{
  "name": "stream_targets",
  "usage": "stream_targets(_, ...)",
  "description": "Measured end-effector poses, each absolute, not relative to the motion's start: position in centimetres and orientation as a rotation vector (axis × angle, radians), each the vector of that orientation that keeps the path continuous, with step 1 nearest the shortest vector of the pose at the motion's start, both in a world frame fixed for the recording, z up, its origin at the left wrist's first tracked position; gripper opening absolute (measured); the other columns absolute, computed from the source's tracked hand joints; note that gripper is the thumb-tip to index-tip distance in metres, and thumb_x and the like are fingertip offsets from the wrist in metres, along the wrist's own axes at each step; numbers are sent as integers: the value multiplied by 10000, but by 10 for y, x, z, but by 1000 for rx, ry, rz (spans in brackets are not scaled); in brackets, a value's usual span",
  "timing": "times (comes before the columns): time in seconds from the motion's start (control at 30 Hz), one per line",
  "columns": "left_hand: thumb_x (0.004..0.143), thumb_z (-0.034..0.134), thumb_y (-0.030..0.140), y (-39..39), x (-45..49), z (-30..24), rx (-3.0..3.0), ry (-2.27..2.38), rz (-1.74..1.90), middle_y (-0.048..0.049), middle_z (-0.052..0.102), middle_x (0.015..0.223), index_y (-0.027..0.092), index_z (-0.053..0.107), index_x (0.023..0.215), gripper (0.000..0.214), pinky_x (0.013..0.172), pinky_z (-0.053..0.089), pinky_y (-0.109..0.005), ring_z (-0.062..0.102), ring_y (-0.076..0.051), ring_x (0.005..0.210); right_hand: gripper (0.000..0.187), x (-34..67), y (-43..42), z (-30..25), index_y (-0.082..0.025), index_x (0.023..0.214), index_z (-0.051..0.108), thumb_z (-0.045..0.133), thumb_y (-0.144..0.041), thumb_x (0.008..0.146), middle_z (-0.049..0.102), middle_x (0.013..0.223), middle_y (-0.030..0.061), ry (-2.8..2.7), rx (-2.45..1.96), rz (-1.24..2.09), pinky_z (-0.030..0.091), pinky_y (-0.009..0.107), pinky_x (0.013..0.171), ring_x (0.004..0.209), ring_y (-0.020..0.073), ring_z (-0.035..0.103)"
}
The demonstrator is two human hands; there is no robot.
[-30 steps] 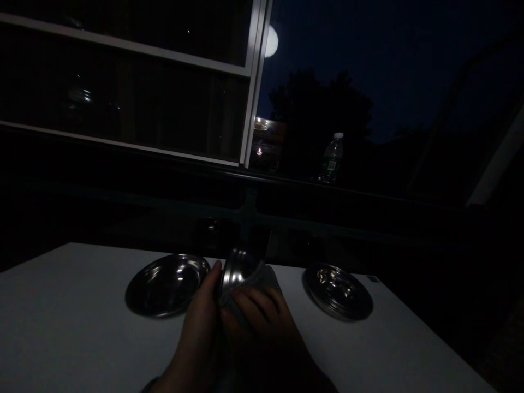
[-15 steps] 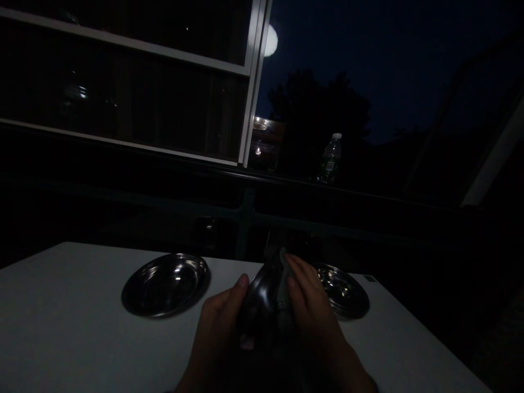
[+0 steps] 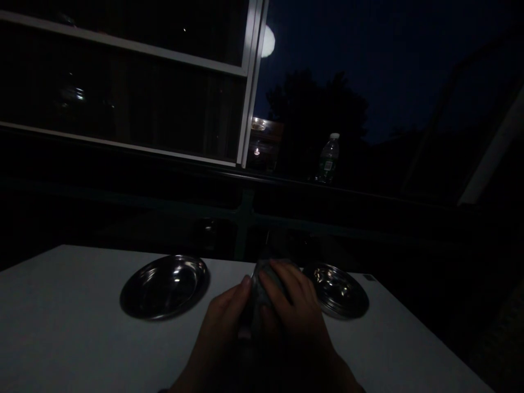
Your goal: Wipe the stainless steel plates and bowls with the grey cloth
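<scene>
My left hand (image 3: 221, 327) closes on a steel dish (image 3: 245, 328) that stands on edge in front of me, with the thumb laid up along its near face. The grip is tight around the rim, and in this dim light little of the dish shows beyond a thin pale strip between my hands. My right hand (image 3: 297, 314) grips a grey cloth (image 3: 257, 286), fingers curled over it and pressing it flat against the far side of the dish, so that cloth and dish are sandwiched between both hands. I hold them just above the white bench (image 3: 61, 327), near its far edge and about midway across.

A shallow steel plate (image 3: 164, 286) lies flat on the bench to the left of my hands. A second steel plate (image 3: 344, 295) lies to the right, just beside my right knuckles. Beyond the bench everything is dark. A water bottle (image 3: 327, 159) stands upright on a ledge farther back, and a white window frame (image 3: 249, 82) rises at upper left beside a round pale light (image 3: 268, 41).
</scene>
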State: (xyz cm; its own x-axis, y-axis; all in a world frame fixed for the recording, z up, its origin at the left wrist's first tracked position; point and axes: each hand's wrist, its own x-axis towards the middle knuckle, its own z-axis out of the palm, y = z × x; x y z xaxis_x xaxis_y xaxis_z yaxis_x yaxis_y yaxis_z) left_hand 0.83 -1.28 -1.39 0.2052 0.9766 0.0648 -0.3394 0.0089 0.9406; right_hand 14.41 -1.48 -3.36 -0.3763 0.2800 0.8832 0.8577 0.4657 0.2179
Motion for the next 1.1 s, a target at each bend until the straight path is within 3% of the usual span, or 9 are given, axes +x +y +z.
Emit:
stream_targets(0.13,679,609,509,-11,11,-20,1067,737,1142,1,582,577,156,605,594,363,534,415,-218,520,-127,569,375,149,-16,-32,-127,1178,506,384,-219,835,521,1203,139,-1909,-1004,-876,427,424,855,1119,250,447)
stream_targets(0.3,678,639,433,-12,9,-17,954,666,1201,-11,608,571,164,641,618,276,599,450,-246,544,-138,564,320,141,-15,-38,-116,1108,530,392,-243,849,538,1188,139,-1906,-938,-838,431,403,852,1125,240,449)
stream_targets(0.5,682,632,419,-7,7,-12,680,699,1255,-56,670,643,160,668,668,262,620,478,-284,627,-205,682,297,135,-12,-44,-188,1099,568,438,-318,866,548,1186,113,-1949,-799,-906,427,402,865,1130,229,448)
stream_targets(0.63,707,623,435,-6,5,-13,607,652,1251,-41,667,621,162,675,708,278,585,486,-262,634,-184,649,283,134,-11,-49,-263,1110,558,489,-279,836,515,1230,81,-2004,-811,-893,381,486,928,1184,246,405)
stream_targets(0.87,718,645,313,-7,9,-17,577,490,1229,-47,693,680,141,685,733,177,605,497,-254,645,-181,682,388,139,-12,-42,-113,1197,490,372,-235,848,434,1266,197,-1864,-1012,-857,466,451,826,1175,291,397)
stream_targets(1.1,727,614,392,-7,4,-14,547,510,1265,-65,715,756,176,695,766,234,714,514,-311,648,-243,853,236,123,-17,-47,-230,1033,593,476,-250,829,545,1155,68,-1844,-782,-960,410,451,890,1126,246,448)
